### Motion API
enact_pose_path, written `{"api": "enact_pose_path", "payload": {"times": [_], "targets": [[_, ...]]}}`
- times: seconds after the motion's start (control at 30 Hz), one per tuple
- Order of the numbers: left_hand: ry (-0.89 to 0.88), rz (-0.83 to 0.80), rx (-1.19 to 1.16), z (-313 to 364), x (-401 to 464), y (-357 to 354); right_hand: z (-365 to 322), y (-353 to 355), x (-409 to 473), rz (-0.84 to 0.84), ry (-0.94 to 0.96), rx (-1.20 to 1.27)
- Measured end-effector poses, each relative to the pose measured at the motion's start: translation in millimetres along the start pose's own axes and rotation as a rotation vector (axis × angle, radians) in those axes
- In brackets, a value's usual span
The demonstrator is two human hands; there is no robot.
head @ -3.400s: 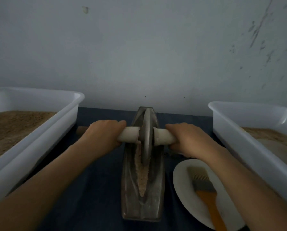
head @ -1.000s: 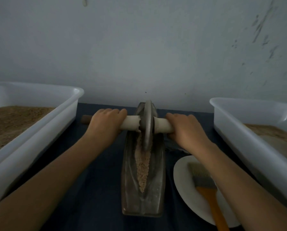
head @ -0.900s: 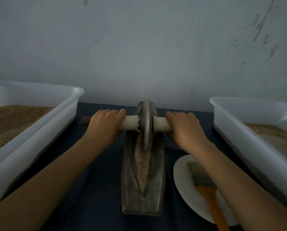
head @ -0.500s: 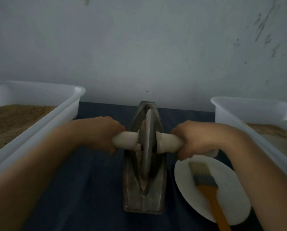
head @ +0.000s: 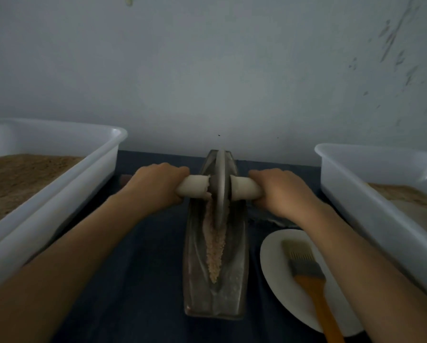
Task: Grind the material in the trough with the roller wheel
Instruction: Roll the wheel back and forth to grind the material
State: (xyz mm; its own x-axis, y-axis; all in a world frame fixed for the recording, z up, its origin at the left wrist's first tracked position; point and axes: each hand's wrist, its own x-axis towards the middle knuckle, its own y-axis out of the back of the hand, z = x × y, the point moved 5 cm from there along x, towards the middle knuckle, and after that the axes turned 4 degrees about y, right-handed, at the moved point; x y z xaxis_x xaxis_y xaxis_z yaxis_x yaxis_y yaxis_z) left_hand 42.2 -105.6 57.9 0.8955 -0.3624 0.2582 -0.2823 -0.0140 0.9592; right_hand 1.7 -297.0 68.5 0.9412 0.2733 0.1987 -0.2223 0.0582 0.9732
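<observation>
One boat-shaped metal trough (head: 215, 280) lay on a dark blue cloth (head: 138, 280), its long axis running straight away from the person toward the pale wall (head: 207, 70), the near blunt end closest to the camera. A single metal roller wheel (head: 220, 186) stood upright on edge in the groove at the trough's far end, its handle (head: 244, 190) set crosswise, left to right. A tapering strip of pale tan ground material (head: 216, 246) filled the groove from the wheel toward the near end.

The left hand (head: 155, 188) gripped the white-wrapped handle left of the wheel, fingers curled fully over it; the right hand (head: 281, 191) gripped the other side the same way, knuckles up.

Two white plastic tubs flanked the trough, the left tub (head: 88, 174) and the right tub (head: 351, 184), each holding brown granular material. One white plate (head: 279, 280) sat just right of the trough's near end, carrying one brush (head: 306, 266) with an orange handle, bristles pointing away from the person.
</observation>
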Motion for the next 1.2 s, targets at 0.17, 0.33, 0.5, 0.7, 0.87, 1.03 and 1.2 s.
{"api": "enact_pose_path", "payload": {"times": [0.17,0.33,0.5,0.7,0.87,1.03,1.2], "targets": [[-0.017,0.298,0.052,4.9,1.1,0.7,8.2,-13.1,10.1,0.234,-0.022,-0.050],[-0.056,0.148,0.044,2.4,-4.7,0.9,3.1,-6.7,2.3,0.018,0.018,0.007],[-0.131,-0.237,-0.001,6.4,-18.9,9.9,-13.7,12.2,-21.3,-0.351,0.072,0.109],[-0.233,-0.599,-0.104,8.2,-43.6,22.6,-25.7,29.4,-45.4,-0.555,0.121,0.251],[-0.168,-0.500,-0.066,7.9,-29.4,13.5,-22.0,20.6,-31.6,-0.503,0.092,0.216],[-0.023,-0.113,-0.011,2.1,-4.7,3.0,-5.6,4.4,-5.7,-0.150,0.020,0.058],[-0.003,0.230,0.042,5.3,6.7,0.3,7.7,-9.7,10.8,0.182,-0.025,0.003]]}}
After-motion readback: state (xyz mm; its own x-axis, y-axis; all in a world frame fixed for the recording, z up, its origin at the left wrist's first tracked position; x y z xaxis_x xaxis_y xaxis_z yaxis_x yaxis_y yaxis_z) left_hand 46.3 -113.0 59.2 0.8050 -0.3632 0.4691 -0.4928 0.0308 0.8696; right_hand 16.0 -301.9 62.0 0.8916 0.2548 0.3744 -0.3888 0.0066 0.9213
